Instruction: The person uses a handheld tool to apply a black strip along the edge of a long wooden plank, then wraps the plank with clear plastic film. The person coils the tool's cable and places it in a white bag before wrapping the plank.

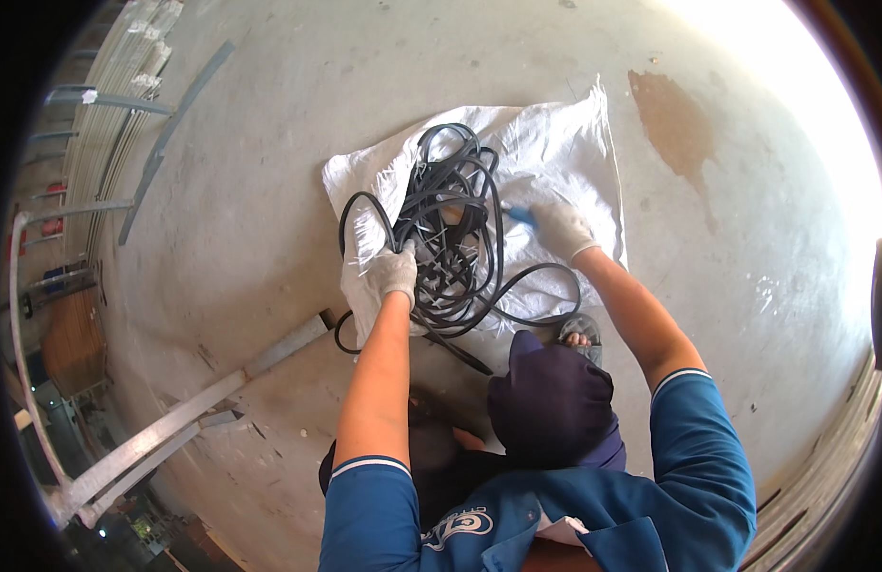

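A tangled heap of black cable, or similar flexible strip, lies on a spread white woven sack. Small white pieces stick out among the loops, too fine to name for sure. At the left side of the heap, my left hand, in a pale work glove, is closed on a strand of the cable. My right hand, gloved too, is over the sack just right of the heap. It grips a small blue-handled tool pointing toward the coils; its exact kind is unclear. One loop runs out near my sandalled foot.
A metal frame with a long bar reaches in from the left almost to the sack. Long pale strips are stacked on a rack at the far left. More long pieces lie at the lower right. A brown stain marks the concrete floor.
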`<action>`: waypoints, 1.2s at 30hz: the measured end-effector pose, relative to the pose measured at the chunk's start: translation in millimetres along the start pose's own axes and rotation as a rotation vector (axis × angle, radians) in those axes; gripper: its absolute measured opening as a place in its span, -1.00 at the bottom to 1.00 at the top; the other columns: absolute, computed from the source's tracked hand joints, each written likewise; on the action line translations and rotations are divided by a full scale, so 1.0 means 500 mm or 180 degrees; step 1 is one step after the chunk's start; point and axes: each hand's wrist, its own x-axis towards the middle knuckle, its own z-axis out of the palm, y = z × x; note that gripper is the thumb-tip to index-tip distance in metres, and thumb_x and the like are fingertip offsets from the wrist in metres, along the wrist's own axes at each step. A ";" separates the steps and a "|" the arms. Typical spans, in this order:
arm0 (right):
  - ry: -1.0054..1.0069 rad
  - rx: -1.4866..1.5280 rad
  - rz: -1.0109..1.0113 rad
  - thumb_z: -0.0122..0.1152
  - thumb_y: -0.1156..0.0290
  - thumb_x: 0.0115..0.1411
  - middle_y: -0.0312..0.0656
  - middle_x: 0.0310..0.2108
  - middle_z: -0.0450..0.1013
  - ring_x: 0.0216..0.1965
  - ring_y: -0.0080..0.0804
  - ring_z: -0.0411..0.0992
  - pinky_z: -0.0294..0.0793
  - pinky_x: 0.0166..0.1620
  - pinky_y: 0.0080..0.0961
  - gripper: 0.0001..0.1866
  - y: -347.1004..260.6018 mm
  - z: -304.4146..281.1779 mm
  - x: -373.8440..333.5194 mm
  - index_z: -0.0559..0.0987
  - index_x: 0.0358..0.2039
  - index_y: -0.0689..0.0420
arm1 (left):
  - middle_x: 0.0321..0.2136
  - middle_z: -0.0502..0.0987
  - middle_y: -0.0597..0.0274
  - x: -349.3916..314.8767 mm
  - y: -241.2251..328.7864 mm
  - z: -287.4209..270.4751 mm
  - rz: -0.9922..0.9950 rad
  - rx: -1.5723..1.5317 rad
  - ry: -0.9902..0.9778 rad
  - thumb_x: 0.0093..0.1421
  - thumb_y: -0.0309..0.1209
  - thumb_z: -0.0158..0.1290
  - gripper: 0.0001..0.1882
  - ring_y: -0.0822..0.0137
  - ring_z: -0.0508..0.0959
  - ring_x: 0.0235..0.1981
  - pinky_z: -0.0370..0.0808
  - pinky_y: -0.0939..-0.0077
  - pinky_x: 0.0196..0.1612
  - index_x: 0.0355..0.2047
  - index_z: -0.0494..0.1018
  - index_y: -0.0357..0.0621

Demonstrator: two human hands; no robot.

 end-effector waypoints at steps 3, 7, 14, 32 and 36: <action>0.0884 0.0686 -0.0167 0.21 0.38 0.22 -0.07 -0.18 0.60 -0.17 -0.05 0.62 0.61 -0.05 -0.15 -0.75 0.009 0.032 0.032 0.58 -0.07 0.07 | -0.39 0.70 0.06 -0.008 -0.001 0.001 -0.0426 -0.0600 -0.0492 0.19 0.12 0.18 -0.46 0.22 0.65 -0.53 0.56 0.31 -0.39 -0.36 0.62 -0.21; 0.0483 0.0990 0.0287 0.32 0.24 0.14 0.04 -0.21 0.60 -0.16 0.03 0.61 0.59 -0.07 -0.09 -0.64 -0.063 0.113 0.063 0.54 -0.07 0.07 | -0.39 0.71 0.12 -0.033 0.007 -0.011 -0.0557 -0.1499 -0.0793 0.26 0.09 0.13 -0.49 0.29 0.63 -0.58 0.55 0.38 -0.44 -0.32 0.62 -0.19; 0.0702 0.1658 0.0343 0.24 0.23 0.14 0.10 -0.32 0.60 -0.20 0.11 0.58 0.54 -0.08 -0.05 -0.80 -0.037 0.118 0.090 0.68 -0.33 0.06 | -0.23 0.71 0.13 -0.001 -0.022 0.003 -0.0496 -0.1290 -0.0990 0.36 -0.03 0.06 -0.52 0.33 0.70 -0.40 0.59 0.46 -0.41 -0.02 0.57 -0.24; 0.0428 0.2429 0.1220 0.24 0.27 0.17 0.09 -0.36 0.64 -0.35 0.00 0.64 0.61 -0.23 -0.20 -0.73 -0.076 0.093 0.111 0.70 -0.34 0.23 | -0.20 0.65 0.03 -0.015 -0.042 0.010 -0.0664 -0.2861 -0.0892 0.35 -0.14 0.12 -0.57 0.20 0.71 -0.31 0.60 0.44 -0.42 -0.03 0.52 -0.31; -0.0077 0.5602 0.0784 0.27 0.40 0.24 -0.39 -0.64 0.37 -0.68 -0.62 0.29 0.30 -0.58 -0.57 -0.90 -0.055 0.030 0.027 0.57 -0.41 0.11 | -0.37 0.64 0.20 -0.029 -0.036 0.000 -0.0438 -0.3295 -0.0733 0.36 -0.14 0.12 -0.63 0.39 0.61 -0.52 0.52 0.53 -0.49 -0.15 0.59 -0.25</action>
